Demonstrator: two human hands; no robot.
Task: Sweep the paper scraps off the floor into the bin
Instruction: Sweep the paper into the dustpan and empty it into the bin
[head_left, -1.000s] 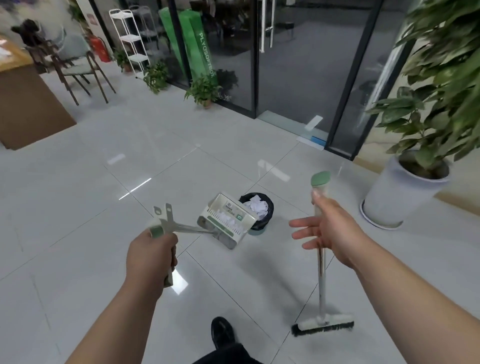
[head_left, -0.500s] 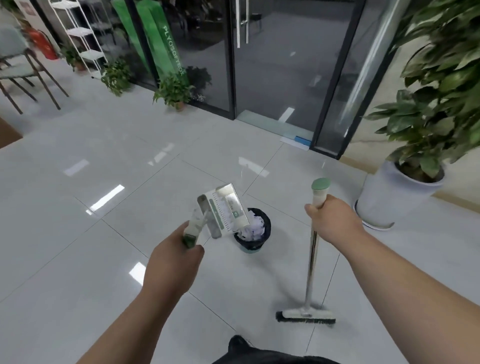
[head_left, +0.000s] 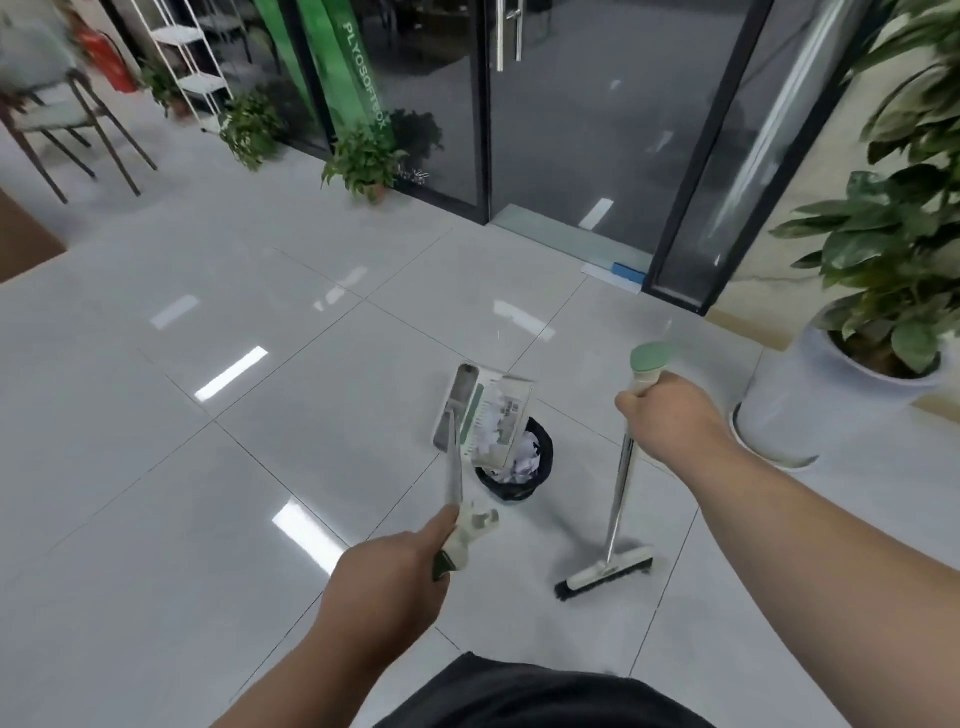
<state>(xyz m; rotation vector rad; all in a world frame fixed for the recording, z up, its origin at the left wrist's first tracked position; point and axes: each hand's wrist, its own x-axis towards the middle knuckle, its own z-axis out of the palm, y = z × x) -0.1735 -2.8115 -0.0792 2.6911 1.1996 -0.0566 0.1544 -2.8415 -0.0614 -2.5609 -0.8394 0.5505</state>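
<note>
My left hand (head_left: 384, 582) grips the handle of a white-and-green dustpan (head_left: 483, 410), which is raised and tipped over a small black-lined bin (head_left: 519, 467). White paper scraps (head_left: 498, 415) lie in the pan and fill the bin below it. My right hand (head_left: 670, 415) is closed around the top of an upright broom handle (head_left: 621, 483), just under its green cap. The broom head (head_left: 605, 571) rests on the grey tiles to the right of the bin.
A large potted plant (head_left: 800, 400) in a white pot stands close on the right. Glass doors (head_left: 571, 114) are ahead, with small potted plants (head_left: 363, 161) beside them. A chair (head_left: 62, 119) and a white shelf rack (head_left: 187, 57) stand at the far left.
My right hand closed on the broom handle. The dustpan swung from lying sideways left of the bin to tipped over it, and the view drew nearer to the bin.
</note>
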